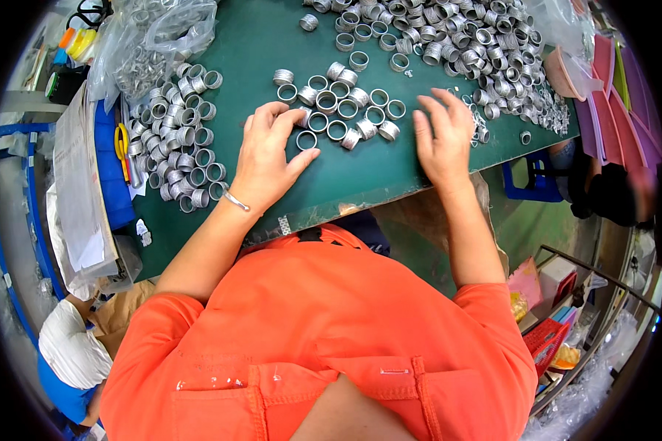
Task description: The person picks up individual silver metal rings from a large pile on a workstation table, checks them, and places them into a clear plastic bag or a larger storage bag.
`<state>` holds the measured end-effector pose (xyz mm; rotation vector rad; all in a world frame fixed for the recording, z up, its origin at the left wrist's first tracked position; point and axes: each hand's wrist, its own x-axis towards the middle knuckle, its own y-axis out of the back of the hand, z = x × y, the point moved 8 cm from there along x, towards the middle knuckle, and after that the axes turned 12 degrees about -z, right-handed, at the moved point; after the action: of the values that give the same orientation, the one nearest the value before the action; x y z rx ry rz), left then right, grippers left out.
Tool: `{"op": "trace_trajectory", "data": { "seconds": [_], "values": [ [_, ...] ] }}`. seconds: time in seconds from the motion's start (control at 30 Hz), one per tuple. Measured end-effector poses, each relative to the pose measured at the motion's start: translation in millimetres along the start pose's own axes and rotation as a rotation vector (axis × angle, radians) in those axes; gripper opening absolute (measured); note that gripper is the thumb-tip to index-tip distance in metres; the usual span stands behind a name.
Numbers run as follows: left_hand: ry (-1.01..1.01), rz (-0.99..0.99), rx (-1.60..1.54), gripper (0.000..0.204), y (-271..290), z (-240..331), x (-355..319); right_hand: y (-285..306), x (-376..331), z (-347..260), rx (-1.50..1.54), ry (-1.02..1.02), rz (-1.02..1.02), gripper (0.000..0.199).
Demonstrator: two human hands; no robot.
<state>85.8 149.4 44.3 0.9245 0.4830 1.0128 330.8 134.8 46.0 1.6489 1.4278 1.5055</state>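
Note:
Short silver metal rings [347, 109] lie in a loose cluster mid-table, some flat and some on their sides. At the cluster's left edge is my left hand [267, 154], open, thumb and fingers spread around a ring [307, 140]. Its index fingertip is by another ring; whether it touches cannot be told. My right hand [446, 140] hovers or rests just right of the cluster, open, fingers apart and holding nothing. Beyond it a large heap of similar rings [485, 37] covers the far right. A further pile of rings [178, 140] sits left of my left hand.
The green table [250, 51] bears clear plastic bags [154, 44] at its far left. Yellow-handled pliers [120, 147] lie beside a blue bin [110, 176]. Small metal bits [555, 114] edge the heap near a pink tub [566, 73]. Another person [618, 191] is at the right.

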Motion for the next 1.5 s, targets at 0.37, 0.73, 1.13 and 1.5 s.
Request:
{"op": "trace_trajectory", "data": {
  "seconds": [0.37,0.73,1.13,1.5],
  "values": [
    [-0.042,0.031,-0.043,0.045,-1.1,-1.6,-6.3,-6.2,-0.3,47.0,-0.154,0.138,-0.281,0.029],
    [-0.104,0.025,-0.164,0.026,-9.0,1.7,-10.3,-30.6,10.8,-46.1,0.324,0.110,-0.257,0.045],
    [-0.098,0.086,-0.280,0.018,-3.1,-1.4,-37.8,-16.3,-5.4,-42.3,0.405,0.016,-0.047,0.025],
    [-0.103,0.107,-0.281,0.018,1.3,-0.9,-39.6,-52.2,36.3,-38.3,0.400,-0.143,-0.357,0.012]
  ]
}}
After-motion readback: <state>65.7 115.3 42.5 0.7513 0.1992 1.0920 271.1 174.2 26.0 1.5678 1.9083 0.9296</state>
